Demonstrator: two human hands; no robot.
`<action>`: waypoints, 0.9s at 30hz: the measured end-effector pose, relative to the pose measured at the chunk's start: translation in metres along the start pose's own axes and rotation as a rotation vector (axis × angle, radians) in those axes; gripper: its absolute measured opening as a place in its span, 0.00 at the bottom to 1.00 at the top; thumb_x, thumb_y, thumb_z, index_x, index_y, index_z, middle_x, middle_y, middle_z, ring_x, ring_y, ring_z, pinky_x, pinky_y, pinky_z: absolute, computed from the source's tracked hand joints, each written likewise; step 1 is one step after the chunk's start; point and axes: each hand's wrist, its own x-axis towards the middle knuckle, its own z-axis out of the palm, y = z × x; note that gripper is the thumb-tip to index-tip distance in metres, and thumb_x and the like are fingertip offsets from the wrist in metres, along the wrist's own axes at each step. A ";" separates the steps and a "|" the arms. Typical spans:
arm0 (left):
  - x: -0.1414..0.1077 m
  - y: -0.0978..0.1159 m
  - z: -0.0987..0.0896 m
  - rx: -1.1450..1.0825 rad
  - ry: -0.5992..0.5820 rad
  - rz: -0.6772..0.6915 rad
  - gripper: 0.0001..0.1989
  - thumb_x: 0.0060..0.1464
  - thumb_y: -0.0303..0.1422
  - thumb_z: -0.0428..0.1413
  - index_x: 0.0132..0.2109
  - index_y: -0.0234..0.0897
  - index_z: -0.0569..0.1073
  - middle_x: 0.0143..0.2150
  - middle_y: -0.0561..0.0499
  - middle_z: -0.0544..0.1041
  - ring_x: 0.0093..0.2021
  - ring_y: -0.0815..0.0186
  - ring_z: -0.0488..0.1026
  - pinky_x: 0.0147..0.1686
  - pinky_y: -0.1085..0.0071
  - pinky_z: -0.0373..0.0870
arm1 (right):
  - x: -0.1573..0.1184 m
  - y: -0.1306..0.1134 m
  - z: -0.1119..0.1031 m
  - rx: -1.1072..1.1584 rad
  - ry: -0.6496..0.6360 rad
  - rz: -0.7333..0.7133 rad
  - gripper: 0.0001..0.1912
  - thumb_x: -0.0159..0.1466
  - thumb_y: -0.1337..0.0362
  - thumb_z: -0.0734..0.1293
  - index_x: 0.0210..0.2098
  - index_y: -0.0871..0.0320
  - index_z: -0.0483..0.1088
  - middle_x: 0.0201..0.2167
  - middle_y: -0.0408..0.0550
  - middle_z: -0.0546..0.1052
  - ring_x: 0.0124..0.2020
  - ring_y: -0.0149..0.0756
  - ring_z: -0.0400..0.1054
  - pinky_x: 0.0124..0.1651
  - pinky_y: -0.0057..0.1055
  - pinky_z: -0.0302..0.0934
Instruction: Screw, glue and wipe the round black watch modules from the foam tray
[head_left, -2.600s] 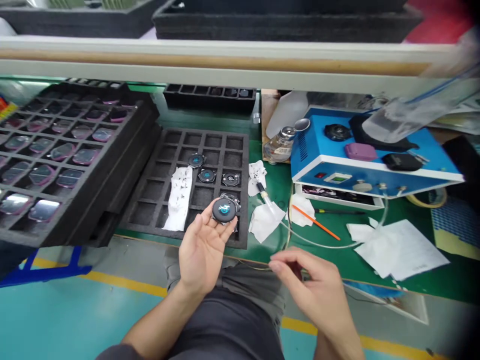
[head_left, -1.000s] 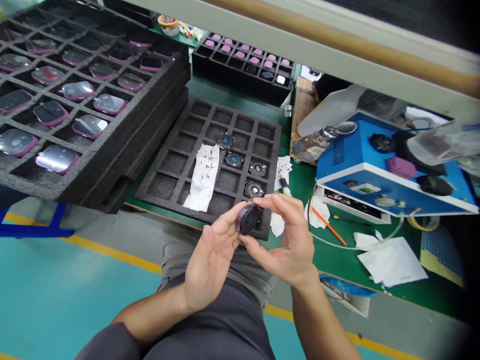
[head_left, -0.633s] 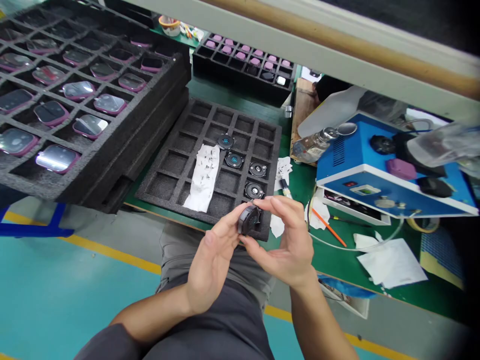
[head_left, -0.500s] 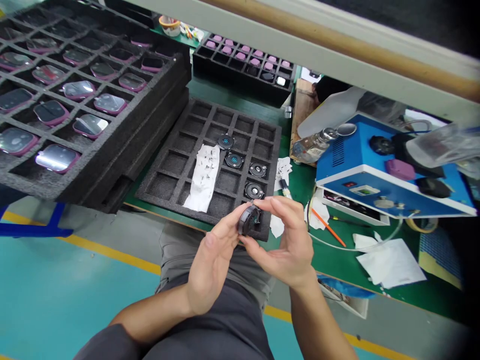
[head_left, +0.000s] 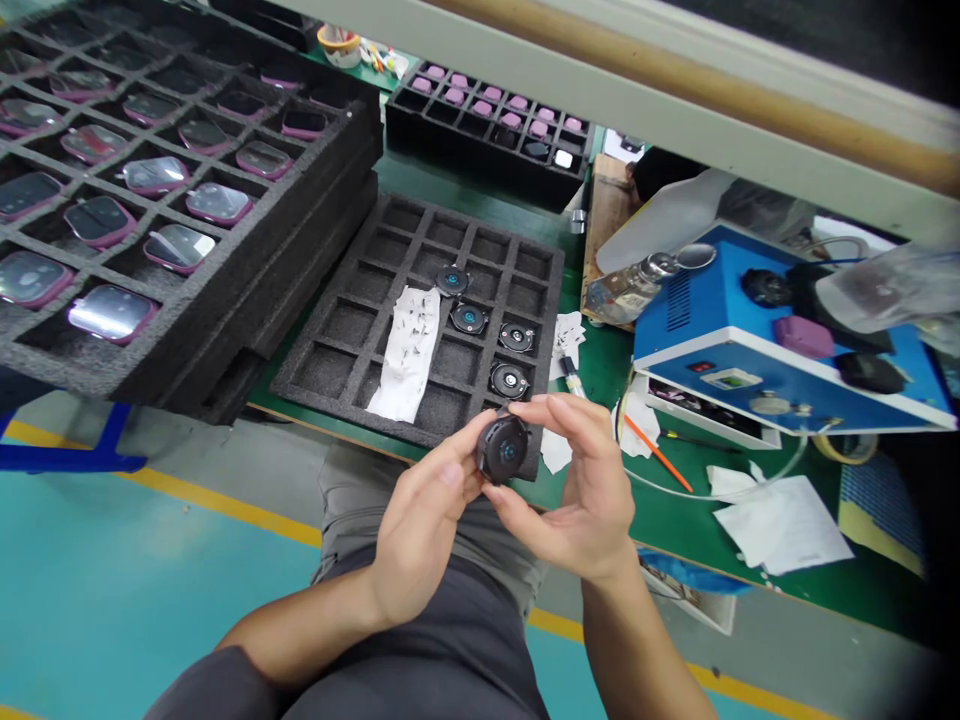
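Observation:
A round black part [head_left: 502, 448] with a bluish mark on its face is held between both hands, over the front right corner of the black foam tray [head_left: 322, 372]. My left hand [head_left: 427, 520] grips its left side. On the right, my right hand [head_left: 581, 490] holds its edge between thumb and fingers. In the tray lie two round parts with blue centres [head_left: 452, 281] and two with silvery centres [head_left: 516, 337]. A white paper strip [head_left: 407, 355] with small dark bits rests across the tray.
Stacked foam trays [head_left: 247, 290] with pink-rimmed pieces stand at the left. A black box [head_left: 487, 165] with pink pieces is behind. At the right are a blue machine [head_left: 795, 365], an orange stick [head_left: 658, 454], clear tubing and white papers [head_left: 787, 525].
The round part has turned from nearly edge-on, so its flat dark face now shows. Both hands have stayed almost in place around it.

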 end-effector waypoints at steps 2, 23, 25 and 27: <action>0.001 0.000 0.001 0.018 0.024 -0.012 0.18 0.68 0.36 0.54 0.61 0.44 0.78 0.65 0.45 0.77 0.66 0.51 0.72 0.68 0.52 0.65 | 0.000 -0.001 -0.001 0.000 -0.003 0.005 0.47 0.55 0.66 0.75 0.70 0.50 0.57 0.52 0.54 0.78 0.55 0.53 0.67 0.55 0.61 0.69; 0.027 0.011 -0.027 0.299 0.245 0.328 0.14 0.68 0.39 0.54 0.40 0.36 0.81 0.39 0.45 0.85 0.40 0.60 0.84 0.39 0.67 0.79 | 0.039 0.042 0.011 -0.237 -0.033 0.216 0.40 0.57 0.63 0.73 0.66 0.53 0.59 0.51 0.53 0.78 0.54 0.50 0.70 0.60 0.55 0.66; 0.029 0.018 -0.033 0.392 0.271 0.445 0.17 0.68 0.39 0.54 0.31 0.36 0.76 0.30 0.49 0.80 0.32 0.64 0.80 0.33 0.70 0.76 | 0.052 0.055 0.018 -0.263 -0.074 0.250 0.39 0.57 0.63 0.73 0.65 0.54 0.59 0.52 0.53 0.79 0.54 0.51 0.70 0.60 0.56 0.65; 0.033 0.025 -0.038 0.451 0.288 0.529 0.17 0.69 0.38 0.53 0.30 0.37 0.71 0.28 0.52 0.76 0.31 0.66 0.78 0.31 0.71 0.74 | 0.062 0.064 0.023 -0.274 -0.099 0.284 0.38 0.56 0.62 0.73 0.64 0.54 0.60 0.52 0.53 0.79 0.54 0.52 0.69 0.61 0.56 0.64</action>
